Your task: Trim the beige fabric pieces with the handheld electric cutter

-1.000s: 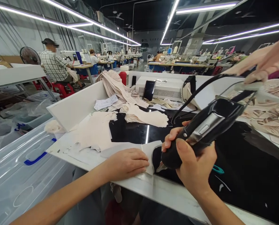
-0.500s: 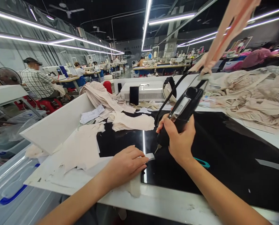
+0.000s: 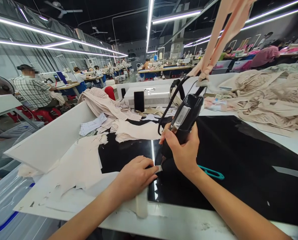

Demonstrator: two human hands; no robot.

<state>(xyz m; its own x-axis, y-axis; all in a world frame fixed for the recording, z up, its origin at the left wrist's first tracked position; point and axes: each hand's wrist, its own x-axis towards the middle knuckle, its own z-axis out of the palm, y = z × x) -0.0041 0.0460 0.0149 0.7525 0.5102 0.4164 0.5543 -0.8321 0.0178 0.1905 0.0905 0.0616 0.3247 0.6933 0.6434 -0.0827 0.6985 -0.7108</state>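
Observation:
My right hand (image 3: 185, 150) is closed around a black corded hand-held tool (image 3: 183, 118) with a silver plate on its side. The tool tilts so its narrow tip points down and left, close to the end of a small pale fabric strip (image 3: 160, 168); whether they touch I cannot tell. With fingers together, my left hand (image 3: 137, 175) presses that strip onto a glossy black board (image 3: 229, 150); most of the strip is hidden under the fingers. Knotted peach fabric bands (image 3: 211, 50) hold the tool from above.
Cream fabric pieces (image 3: 78, 166) lie at left, and one more (image 3: 137, 130) on the board's far side. A teal oval-handled object (image 3: 211, 172) rests by my right forearm. Behind stand a phone (image 3: 139, 101) and a white vented box (image 3: 154, 96). Beige garments (image 3: 271, 96) pile up at right.
My right hand and the tool have come slightly left and down, the tip nearer my left fingers. Less of the strip shows beyond those fingers. The view has shifted a little.

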